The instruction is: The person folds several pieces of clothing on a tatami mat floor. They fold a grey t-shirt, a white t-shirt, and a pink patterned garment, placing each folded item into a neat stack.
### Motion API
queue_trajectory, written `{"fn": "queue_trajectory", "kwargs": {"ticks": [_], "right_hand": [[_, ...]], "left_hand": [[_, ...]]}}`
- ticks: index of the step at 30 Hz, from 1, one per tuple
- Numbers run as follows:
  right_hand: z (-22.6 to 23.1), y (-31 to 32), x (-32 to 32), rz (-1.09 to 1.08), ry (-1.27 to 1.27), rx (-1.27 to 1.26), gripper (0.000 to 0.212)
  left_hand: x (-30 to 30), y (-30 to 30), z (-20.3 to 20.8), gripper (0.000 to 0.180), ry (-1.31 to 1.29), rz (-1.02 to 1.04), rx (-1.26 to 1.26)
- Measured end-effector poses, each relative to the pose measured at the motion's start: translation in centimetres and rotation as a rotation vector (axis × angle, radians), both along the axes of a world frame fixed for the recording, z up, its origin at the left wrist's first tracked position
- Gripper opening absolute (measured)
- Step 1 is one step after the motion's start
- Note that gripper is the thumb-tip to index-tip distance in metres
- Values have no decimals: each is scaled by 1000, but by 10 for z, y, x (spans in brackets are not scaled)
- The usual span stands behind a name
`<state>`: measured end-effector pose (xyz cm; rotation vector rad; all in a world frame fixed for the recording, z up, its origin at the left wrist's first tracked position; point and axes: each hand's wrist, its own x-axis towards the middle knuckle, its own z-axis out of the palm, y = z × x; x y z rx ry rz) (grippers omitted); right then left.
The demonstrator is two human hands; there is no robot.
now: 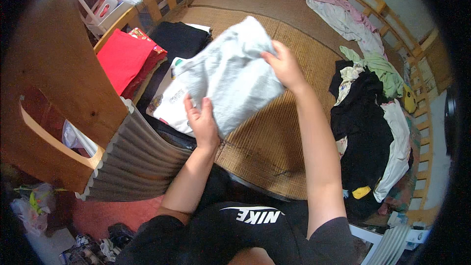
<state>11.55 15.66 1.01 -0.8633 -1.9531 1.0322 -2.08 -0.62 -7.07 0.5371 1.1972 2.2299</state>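
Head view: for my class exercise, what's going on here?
A person's right hand grips the right side of a light grey cloth above a woven mat, while the left hand touches its lower left. Folded red cloth and folded black cloth lie to the left; a loose heap of clothes lies to the right.

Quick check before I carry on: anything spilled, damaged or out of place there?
No spill shows, and the held grey garment looks undamaged. The clothes heap on the right stands out: black, white and green pieces lie crumpled and overlapping, whereas the red cloth on the left lies neatly folded.
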Motion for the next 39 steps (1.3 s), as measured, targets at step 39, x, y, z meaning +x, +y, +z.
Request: {"fn": "queue_trajectory", "kwargs": {"ticks": [39], "right_hand": [[-228,-115,-53,229,478,-271,45]], "left_hand": [[73,-6,-14,54,1506,27,-641]]}}
